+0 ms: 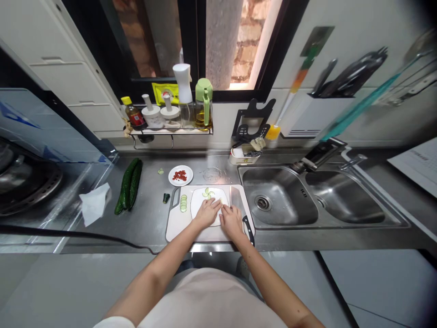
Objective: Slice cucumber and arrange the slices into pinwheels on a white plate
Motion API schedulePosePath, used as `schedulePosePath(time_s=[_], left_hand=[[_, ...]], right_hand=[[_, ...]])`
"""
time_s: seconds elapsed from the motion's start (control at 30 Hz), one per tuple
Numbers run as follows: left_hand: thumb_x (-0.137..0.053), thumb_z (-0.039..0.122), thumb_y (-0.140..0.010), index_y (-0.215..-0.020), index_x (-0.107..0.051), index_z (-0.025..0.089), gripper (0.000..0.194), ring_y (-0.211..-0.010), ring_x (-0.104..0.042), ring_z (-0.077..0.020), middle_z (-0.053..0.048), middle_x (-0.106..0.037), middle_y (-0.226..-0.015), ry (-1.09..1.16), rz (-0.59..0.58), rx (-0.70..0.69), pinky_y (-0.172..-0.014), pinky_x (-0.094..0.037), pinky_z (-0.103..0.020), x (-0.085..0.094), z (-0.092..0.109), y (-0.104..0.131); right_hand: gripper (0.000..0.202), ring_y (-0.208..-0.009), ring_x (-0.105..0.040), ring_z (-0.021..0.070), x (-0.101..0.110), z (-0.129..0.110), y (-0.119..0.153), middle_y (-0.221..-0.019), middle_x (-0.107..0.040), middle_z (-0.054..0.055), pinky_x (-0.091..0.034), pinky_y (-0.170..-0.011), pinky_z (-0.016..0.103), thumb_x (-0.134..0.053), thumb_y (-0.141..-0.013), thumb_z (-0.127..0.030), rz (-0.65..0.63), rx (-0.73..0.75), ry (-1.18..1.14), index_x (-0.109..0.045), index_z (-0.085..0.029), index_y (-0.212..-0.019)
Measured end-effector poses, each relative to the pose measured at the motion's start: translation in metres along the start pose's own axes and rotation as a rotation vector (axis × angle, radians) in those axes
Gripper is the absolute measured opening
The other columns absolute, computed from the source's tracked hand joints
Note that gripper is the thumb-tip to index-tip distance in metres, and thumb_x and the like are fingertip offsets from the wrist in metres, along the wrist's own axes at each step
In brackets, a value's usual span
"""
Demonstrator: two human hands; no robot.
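Observation:
Over the right part of a white square plate [197,207], my left hand [207,213] and my right hand [233,222] meet with fingers bent inward. A small pale piece shows near the fingertips, too small to make out. Several cucumber slices [207,193] lie fanned out toward the plate's far side. Beneath the plate is a cutting board [177,230]; a row of overlapping cucumber slices [183,203] rests on its left side. The knife [248,230] lies along the board's right side, its black handle toward me and its blade partly behind my right hand.
Left of the board are a cucumber end [166,198], two whole cucumbers [129,186] and a paper towel [95,203]. A small plate of chopped red pieces [180,176] sits behind it. A double sink [280,198] is to the right. Seasoning bottles stand on a wall rack [172,131].

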State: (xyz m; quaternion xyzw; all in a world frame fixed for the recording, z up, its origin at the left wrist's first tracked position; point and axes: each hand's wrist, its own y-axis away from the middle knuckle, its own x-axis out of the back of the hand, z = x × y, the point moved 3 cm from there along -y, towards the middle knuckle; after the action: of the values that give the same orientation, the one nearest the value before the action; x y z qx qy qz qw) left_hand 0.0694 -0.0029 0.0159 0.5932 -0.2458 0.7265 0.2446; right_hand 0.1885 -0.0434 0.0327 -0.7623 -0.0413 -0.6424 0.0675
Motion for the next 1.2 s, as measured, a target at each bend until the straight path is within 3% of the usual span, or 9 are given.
schedulePosePath(time_s=[0.57, 0.77, 0.97, 1.2], left_hand=[[-0.039, 0.020, -0.090, -0.134, -0.048, 0.024, 0.045, -0.130, -0.038, -0.0261, -0.006, -0.046, -0.142, 0.003, -0.019, 0.014, -0.098, -0.036, -0.044, -0.003, 0.000, -0.001], [-0.039, 0.016, -0.088, -0.135, -0.047, 0.024, 0.048, -0.130, -0.035, -0.0261, -0.007, -0.047, -0.141, 0.105, -0.012, 0.117, -0.098, -0.036, -0.044, 0.001, 0.002, -0.001], [-0.039, 0.015, -0.088, -0.133, -0.049, 0.023, 0.046, -0.131, -0.033, -0.0253, -0.005, -0.048, -0.141, 0.167, 0.009, 0.171, -0.099, -0.035, -0.043, 0.002, 0.005, 0.005], [-0.041, 0.013, -0.086, -0.130, -0.053, 0.023, 0.047, -0.129, -0.037, -0.0229, -0.005, -0.052, -0.137, 0.262, 0.106, 0.297, -0.100, -0.035, -0.042, 0.008, 0.006, 0.020]], right_hand=[[0.037, -0.106, -0.043, 0.0272, -0.002, -0.001, -0.003, -0.118, -0.061, 0.012, -0.028, -0.090, 0.040, -0.042, -0.090, -0.025, -0.011, 0.027, 0.008, -0.059, -0.017, -0.122], [0.033, -0.110, -0.041, 0.0269, -0.002, 0.007, -0.001, -0.121, -0.060, 0.010, -0.029, -0.092, 0.039, -0.040, -0.090, -0.027, 0.033, -0.005, -0.049, -0.065, -0.019, -0.112], [0.035, -0.111, -0.040, 0.0260, 0.001, 0.012, 0.004, -0.124, -0.059, 0.009, -0.027, -0.094, 0.038, -0.039, -0.092, -0.028, 0.053, 0.037, -0.064, -0.064, -0.018, -0.114], [0.034, -0.110, -0.040, 0.0264, 0.002, 0.009, 0.005, -0.122, -0.060, 0.009, -0.026, -0.094, 0.038, -0.040, -0.092, -0.030, 0.048, 0.079, -0.058, -0.064, -0.018, -0.113]])
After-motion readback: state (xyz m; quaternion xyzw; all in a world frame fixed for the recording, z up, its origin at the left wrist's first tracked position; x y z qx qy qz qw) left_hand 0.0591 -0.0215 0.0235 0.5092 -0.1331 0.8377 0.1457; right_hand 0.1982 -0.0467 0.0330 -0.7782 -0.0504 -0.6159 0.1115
